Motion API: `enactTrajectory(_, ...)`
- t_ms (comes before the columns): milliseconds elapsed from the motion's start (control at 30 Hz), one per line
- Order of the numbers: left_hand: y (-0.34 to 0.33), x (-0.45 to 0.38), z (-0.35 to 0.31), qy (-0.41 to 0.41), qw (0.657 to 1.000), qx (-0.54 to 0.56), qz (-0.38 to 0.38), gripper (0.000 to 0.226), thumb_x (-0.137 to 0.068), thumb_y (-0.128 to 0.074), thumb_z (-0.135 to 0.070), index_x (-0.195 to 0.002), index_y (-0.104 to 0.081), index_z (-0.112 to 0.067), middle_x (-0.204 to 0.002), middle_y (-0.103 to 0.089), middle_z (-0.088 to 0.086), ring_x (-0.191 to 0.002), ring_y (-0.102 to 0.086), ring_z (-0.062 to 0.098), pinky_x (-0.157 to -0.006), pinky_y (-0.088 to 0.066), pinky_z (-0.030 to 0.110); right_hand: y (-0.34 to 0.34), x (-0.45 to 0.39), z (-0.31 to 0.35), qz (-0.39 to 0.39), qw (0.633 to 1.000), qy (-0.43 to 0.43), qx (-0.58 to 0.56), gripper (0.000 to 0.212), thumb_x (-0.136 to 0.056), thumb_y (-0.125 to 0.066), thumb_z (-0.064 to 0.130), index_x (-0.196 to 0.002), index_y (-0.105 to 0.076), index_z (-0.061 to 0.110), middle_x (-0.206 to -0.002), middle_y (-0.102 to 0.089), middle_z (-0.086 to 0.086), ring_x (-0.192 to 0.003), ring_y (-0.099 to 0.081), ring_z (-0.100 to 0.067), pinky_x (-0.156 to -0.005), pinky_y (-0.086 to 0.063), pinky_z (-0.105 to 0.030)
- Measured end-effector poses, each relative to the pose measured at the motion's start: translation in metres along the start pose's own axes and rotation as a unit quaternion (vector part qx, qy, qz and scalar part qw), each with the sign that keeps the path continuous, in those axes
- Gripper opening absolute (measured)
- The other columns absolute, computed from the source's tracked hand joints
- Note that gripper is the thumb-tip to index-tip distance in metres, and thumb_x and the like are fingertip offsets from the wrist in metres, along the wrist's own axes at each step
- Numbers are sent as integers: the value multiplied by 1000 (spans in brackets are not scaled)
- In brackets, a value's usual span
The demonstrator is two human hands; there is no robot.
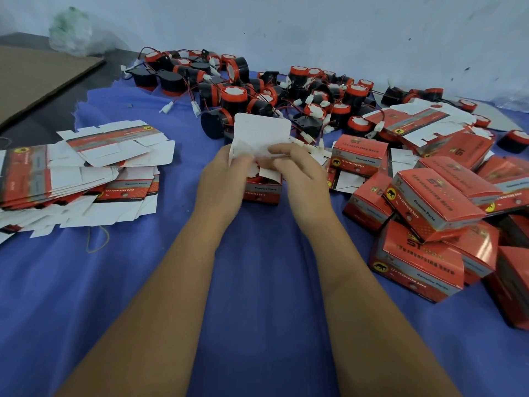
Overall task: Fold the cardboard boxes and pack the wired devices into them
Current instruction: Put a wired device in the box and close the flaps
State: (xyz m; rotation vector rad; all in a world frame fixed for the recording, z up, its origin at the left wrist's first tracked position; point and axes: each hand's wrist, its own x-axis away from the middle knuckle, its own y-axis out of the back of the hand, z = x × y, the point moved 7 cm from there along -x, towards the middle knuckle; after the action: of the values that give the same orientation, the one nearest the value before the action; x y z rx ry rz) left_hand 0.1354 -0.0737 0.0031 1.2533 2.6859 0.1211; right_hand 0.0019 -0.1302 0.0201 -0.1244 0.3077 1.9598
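Observation:
A small red cardboard box [262, 191] stands on the blue cloth in the middle, its white lid flap [262, 128] upright and open. My left hand [223, 181] grips the box's left side, fingers curled over the white inner flaps. My right hand [300, 179] holds the right side, fingers bent onto the top flaps. What is inside the box is hidden by my fingers. Several black-and-red wired devices [234, 96] with white plugs lie heaped behind the box.
A stack of flat unfolded boxes [77, 173] lies at the left. Several closed red boxes [429, 207] are piled at the right. A brown cardboard sheet [37, 75] and a plastic bag [71, 32] sit far left. A rubber band [97, 239] lies on the cloth.

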Motion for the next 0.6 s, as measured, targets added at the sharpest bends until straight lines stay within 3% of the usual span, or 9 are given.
enactTrajectory(100, 3, 2, 3, 47, 990, 134, -19, 36, -93, -37, -40, -82, -62, -16, -79, -67, 0, -72, -61, 11, -66, -48, 27, -2, -3, 0, 9, 997, 26, 68, 26, -97, -50, 7, -101, -60, 31, -97, -72, 10, -121, -56, -18, -107, -38, -50)
enactTrajectory(200, 8, 0, 0, 33, 992, 118, -12, 34, -102, -38, -25, -88, -69, -21, -74, -72, -10, -62, -64, -2, -54, -48, 13, 0, -3, 3, -31, 992, 67, 100, 34, -89, -60, 3, -110, -53, 30, -94, -69, 12, -111, -56, -17, -101, -42, -45)
enactTrajectory(333, 6, -2, -2, -5, 997, 68, 24, 26, -96, -52, -9, -108, -62, -31, -98, -70, -13, -83, -67, 0, -62, -49, 10, 15, -1, 7, -128, 981, 98, 106, 67, -75, -75, 5, -131, -42, 22, -117, -50, -2, -108, -50, -19, -97, -44, -34)
enactTrajectory(400, 4, -1, -2, -39, 999, 18, 25, 32, -93, -56, -5, -105, -55, -35, -103, -68, -12, -90, -64, 2, -63, -47, 9, 12, -2, 6, -86, 989, 95, 77, 61, -80, -70, 1, -131, -46, 25, -121, -52, 1, -108, -52, -10, -93, -43, -20)
enactTrajectory(467, 5, 1, -4, -65, 998, 15, 10, 35, -91, -58, -1, -94, -58, -35, -98, -69, -11, -87, -64, 3, -64, -48, 11, 3, -3, 8, -16, 988, 117, 97, 39, -87, -57, -7, -117, -61, 17, -110, -60, 7, -99, -53, 2, -85, -41, -8)
enactTrajectory(533, 9, 1, -7, -74, 997, 23, -9, 38, -87, -58, 4, -80, -63, -33, -87, -70, -17, -81, -65, -1, -63, -49, 13, -7, -4, 6, 27, 989, 115, 88, 41, -87, -44, -17, -109, -71, 6, -106, -64, 4, -98, -56, -1, -82, -44, -7)
enactTrajectory(600, 13, 1, -5, -59, 997, 49, -14, 43, -86, -55, 7, -73, -70, -31, -87, -71, -22, -81, -66, -5, -63, -50, 13, -7, -4, 0, 35, 998, 60, 3, 46, -86, -39, -20, -107, -72, 3, -103, -67, 1, -94, -62, -4, -79, -49, -10)
